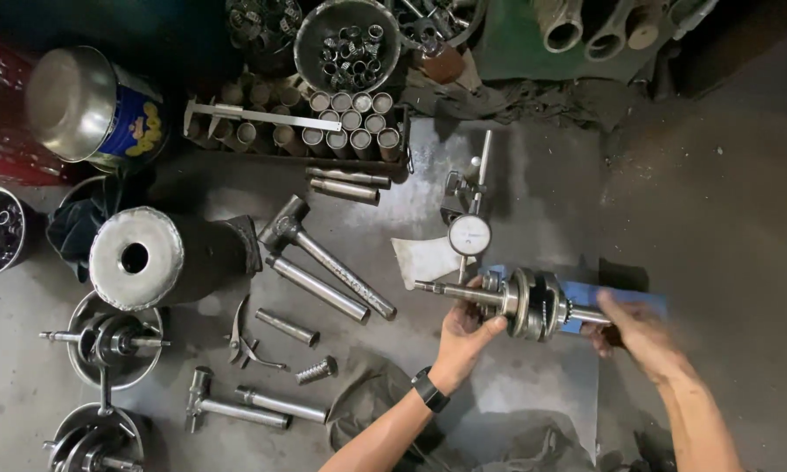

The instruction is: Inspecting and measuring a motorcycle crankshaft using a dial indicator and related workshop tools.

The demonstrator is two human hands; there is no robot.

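Two hands are holding one crankshaft (524, 301) level above the floor (717, 201), just below the dial gauge (469, 234). Left hand (465, 330) is gripping the long shaft end, its fingers (489, 325) curled around the steel beside the webs. Right hand (636, 330) is supporting the opposite stub, fingers wrapped under it and pinching it lightly; a blue block (616, 295) is lying just behind that hand.

Judging by how things lie, the work seems to be at a checking stage: the crankshaft is already assembled, and the gauge on its stand is waiting just above it, its tip not yet touching the piece. Any measuring or truing appears undone.

Left of the gauge, a hammer (323, 253) and a steel bar (316, 288) are lying side by side. Farther left a heavy cylinder (157, 258) is resting on its side, and below it two more crankshafts (105, 341) are sitting in round bowls, so more pieces of the same kind seem to be in the queue. Above the gauge, a tray of bushings (350, 122) is standing.
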